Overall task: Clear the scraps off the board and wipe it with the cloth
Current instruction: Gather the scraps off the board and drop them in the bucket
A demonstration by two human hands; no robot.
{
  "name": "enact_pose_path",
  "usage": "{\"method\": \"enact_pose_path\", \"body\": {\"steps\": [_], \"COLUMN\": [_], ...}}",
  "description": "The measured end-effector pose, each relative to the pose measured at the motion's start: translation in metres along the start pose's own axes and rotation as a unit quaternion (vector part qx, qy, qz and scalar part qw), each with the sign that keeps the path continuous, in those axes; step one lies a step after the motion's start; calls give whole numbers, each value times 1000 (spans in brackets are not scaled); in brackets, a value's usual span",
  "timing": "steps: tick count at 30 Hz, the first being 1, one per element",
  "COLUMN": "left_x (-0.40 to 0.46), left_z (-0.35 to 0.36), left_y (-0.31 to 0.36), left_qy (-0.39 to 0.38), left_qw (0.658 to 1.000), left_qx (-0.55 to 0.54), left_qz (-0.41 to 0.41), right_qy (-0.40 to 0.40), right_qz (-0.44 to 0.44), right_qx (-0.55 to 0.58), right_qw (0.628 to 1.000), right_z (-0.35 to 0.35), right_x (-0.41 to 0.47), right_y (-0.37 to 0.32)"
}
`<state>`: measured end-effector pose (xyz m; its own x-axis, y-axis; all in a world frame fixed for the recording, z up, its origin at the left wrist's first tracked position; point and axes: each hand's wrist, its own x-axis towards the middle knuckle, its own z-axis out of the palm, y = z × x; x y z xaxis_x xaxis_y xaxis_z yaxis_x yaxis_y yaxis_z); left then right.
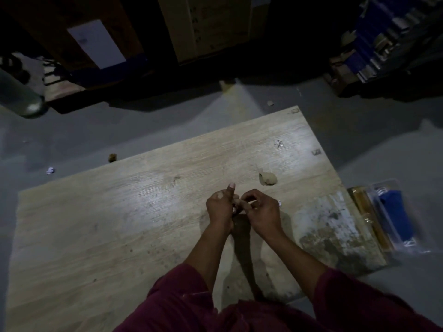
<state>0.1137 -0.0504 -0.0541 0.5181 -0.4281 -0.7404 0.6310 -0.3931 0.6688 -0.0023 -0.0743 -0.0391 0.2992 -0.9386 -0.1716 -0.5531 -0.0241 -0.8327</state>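
Note:
A large pale wooden board [119, 224] lies flat on the grey floor. My left hand [221, 207] and my right hand [260, 209] meet above its middle, fingers curled together around something small that I cannot make out. A brown crumpled scrap [268, 179] lies on the board just beyond my right hand. Farther off, near the right edge, sits a small white scrap [278, 143]. Another tiny white bit [279, 202] shows beside my right wrist. No cloth is in sight.
A clear plastic packet with a blue item [395, 216] lies on the floor right of the board. Small scraps [112, 157] [50, 170] lie on the floor to the left. Cardboard boxes [211, 27] and dark shelving stand beyond.

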Motion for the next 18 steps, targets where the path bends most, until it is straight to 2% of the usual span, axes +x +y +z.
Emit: {"method": "enact_pose_path", "body": {"steps": [3, 7, 10, 13, 15, 18], "left_x": [0, 4, 9, 8, 9, 18], "left_z": [6, 9, 26, 51, 67, 90], "left_y": [-1, 0, 6, 19, 26, 31], "left_qy": [-3, -22, -23, -70, -95, -122], "left_qw": [998, 984, 953, 913, 881, 844], "left_qx": [47, 149, 266, 367, 428, 480], "left_qz": [47, 95, 142, 162, 177, 204], "right_qy": [23, -46, -86, -120, -89, 12], "right_qz": [-36, 14, 12, -11, -10, 20], "right_qx": [-82, -235, -239, -273, -260, -173], "right_qw": [996, 971, 967, 954, 961, 985], "right_z": [-37, -74, -72, -68, -75, -101], "right_x": [9, 24, 30, 42, 56, 86], "right_y": [37, 80, 89, 87, 87, 85]}}
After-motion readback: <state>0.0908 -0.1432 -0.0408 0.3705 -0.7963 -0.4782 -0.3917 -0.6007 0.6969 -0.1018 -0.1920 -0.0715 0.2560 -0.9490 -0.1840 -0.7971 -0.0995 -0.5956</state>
